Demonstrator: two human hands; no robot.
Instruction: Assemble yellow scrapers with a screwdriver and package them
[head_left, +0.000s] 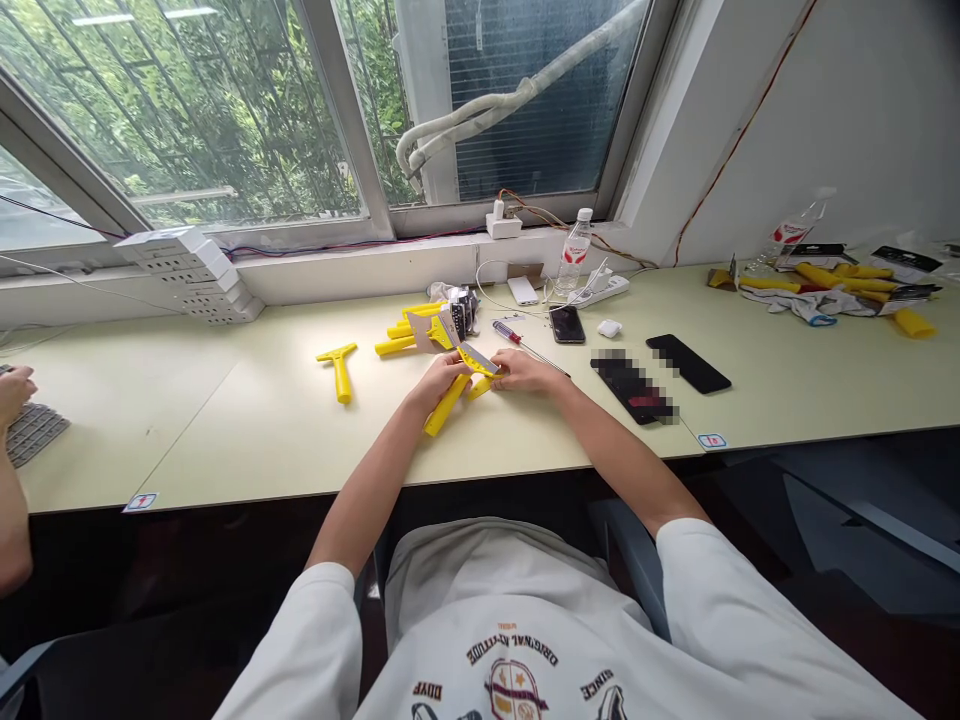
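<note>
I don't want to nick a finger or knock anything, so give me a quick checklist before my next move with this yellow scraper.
1. Left hand and right hand both at the yellow scraper: ok.
2. Fingers off the blade edge: cannot tell; they are close, and the contact is too small to see.
3. Screwdriver well away from the hands: not ok; its shaft runs close by the right hand.
4. Loose scraper apart from the hands: ok, off to the left.
5. Water bottle upright: ok.
</note>
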